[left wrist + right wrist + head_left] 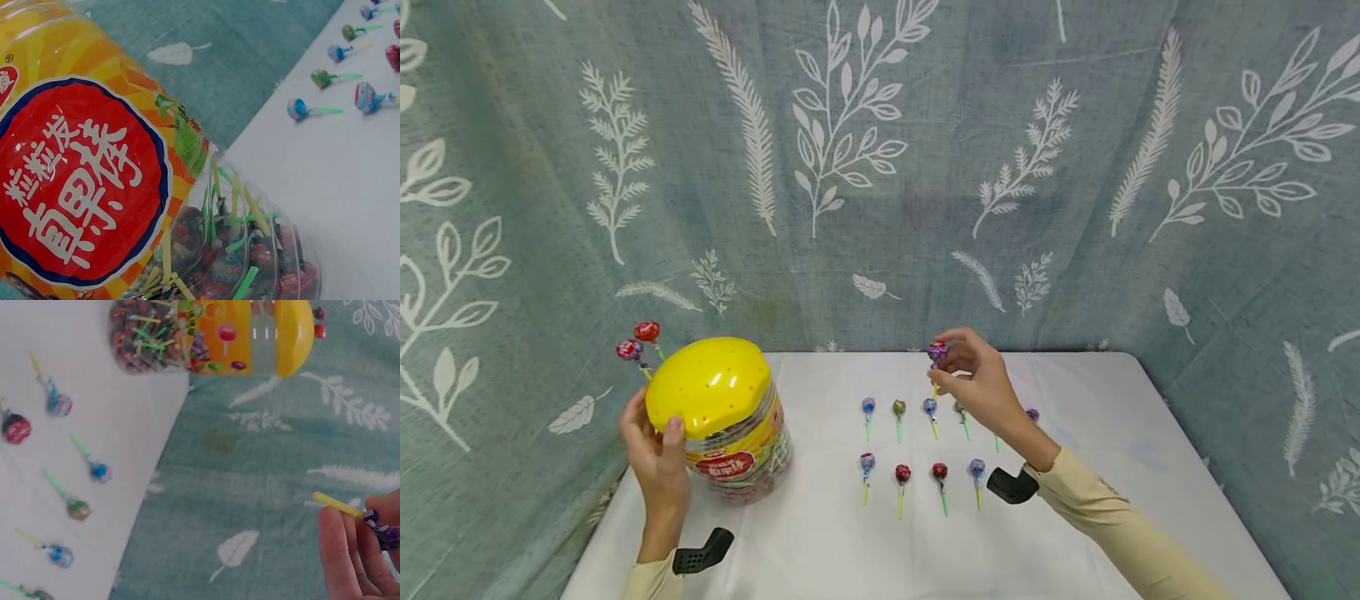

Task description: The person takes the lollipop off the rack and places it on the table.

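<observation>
At the left of the head view, my left hand (658,467) grips a clear plastic candy jar (748,454) near its yellow lid (711,387); its thumb is at the lid's front edge. The jar leans to one side. Two lollipops, one red (647,332) and one purple-red (628,350), stick out from the lid's far side. My right hand (981,379) pinches a purple-wrapped lollipop (937,351) above the table's back part, its yellow stick (337,504) pointing away from the fingers in the right wrist view. Through the jar's wall, many lollipops (250,269) show inside.
Two rows of wrapped lollipops lie on the white table (820,550), among them a blue one (868,406), a green one (899,407) and a dark red one (902,473). My right forearm partly covers the back row. A patterned green-grey curtain (925,275) hangs behind the table.
</observation>
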### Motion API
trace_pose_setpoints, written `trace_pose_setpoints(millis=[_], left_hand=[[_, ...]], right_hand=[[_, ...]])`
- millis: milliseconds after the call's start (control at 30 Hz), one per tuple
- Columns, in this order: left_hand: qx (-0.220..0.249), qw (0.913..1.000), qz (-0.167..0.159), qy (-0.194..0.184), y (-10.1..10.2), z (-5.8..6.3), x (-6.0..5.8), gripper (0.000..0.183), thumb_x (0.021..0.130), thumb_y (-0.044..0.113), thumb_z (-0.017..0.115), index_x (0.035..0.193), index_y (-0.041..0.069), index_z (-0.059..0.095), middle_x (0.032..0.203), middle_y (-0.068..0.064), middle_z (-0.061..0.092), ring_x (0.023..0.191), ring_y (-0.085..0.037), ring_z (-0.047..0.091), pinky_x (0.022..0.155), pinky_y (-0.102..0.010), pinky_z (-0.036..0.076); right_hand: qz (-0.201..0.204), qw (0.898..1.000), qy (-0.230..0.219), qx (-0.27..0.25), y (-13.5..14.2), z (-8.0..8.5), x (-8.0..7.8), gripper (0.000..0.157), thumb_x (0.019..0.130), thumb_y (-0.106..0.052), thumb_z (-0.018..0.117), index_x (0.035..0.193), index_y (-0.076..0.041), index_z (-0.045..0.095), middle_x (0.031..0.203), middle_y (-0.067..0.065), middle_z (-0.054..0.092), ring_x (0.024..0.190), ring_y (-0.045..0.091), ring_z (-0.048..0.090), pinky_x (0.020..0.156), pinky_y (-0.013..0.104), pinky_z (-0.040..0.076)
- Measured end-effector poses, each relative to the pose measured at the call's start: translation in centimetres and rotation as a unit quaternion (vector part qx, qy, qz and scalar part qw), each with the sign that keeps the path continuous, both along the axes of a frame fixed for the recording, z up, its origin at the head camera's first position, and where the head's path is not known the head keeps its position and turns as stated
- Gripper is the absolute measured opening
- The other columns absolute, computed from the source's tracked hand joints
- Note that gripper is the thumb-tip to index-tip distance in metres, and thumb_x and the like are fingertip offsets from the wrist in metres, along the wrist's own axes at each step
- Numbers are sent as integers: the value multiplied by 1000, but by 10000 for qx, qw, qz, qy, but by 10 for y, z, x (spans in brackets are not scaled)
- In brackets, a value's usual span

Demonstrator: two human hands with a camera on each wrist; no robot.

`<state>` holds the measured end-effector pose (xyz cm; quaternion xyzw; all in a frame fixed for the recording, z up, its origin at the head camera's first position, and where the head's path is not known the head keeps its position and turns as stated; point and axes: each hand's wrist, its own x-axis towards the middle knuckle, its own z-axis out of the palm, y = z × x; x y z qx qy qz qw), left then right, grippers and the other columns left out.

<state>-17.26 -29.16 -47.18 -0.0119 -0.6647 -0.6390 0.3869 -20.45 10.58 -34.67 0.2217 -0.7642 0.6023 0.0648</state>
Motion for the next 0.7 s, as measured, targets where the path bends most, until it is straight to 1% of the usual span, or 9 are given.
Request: trace_pose_setpoints(millis=[167,233,400,467,600,700], left_hand=[[121,9999,-62,97,0,-2,-1,62,84,13,53,143,17,35,138,-11,41,111,-25,48,91,-19,41],[128,9999,-37,80,0,-2,-1,63,84,13,53,143,17,35,138,-11,40,111,-25,48,91,-19,41],[72,9999,93,15,2,-2,0,63,84,14,54,143,16,34,138,-11,40,110,-24,48,90,-19,42],[41,9999,111,13,2,-1,0,62,84,15,54,143,17,35,138,-11,40,111,-24,48,90,-19,42],[4,10000,57,25,2,0,-1,62,84,15,55,143,17,35,138,-11,40,111,-24,48,91,-19,41],[-1,10000,63,-19,1,-1,-1,63,83,15,55,143,17,35,138,-10,40,111,-24,48,91,-19,41]], right_hand=[[-191,9998,-30,77,12,-8,2,39,81,10,65,117,7,50,85,25,60,75,44,61,59,34,54],[-253,9996,-84,100,17,-10,4,39,81,9,66,116,7,51,85,25,60,76,45,61,59,35,54],[-345,9989,-273,177,29,-18,7,38,81,8,67,116,6,52,86,25,60,75,43,61,60,42,54],[-386,9983,-390,217,34,-22,9,39,80,8,67,116,6,52,86,25,60,74,42,62,60,41,54],[-518,9961,-643,310,44,-29,15,40,79,8,68,117,6,52,86,24,59,74,42,61,58,36,54],[-620,9941,-788,410,50,-36,18,41,79,8,68,117,7,52,86,24,59,73,42,62,57,37,55]])
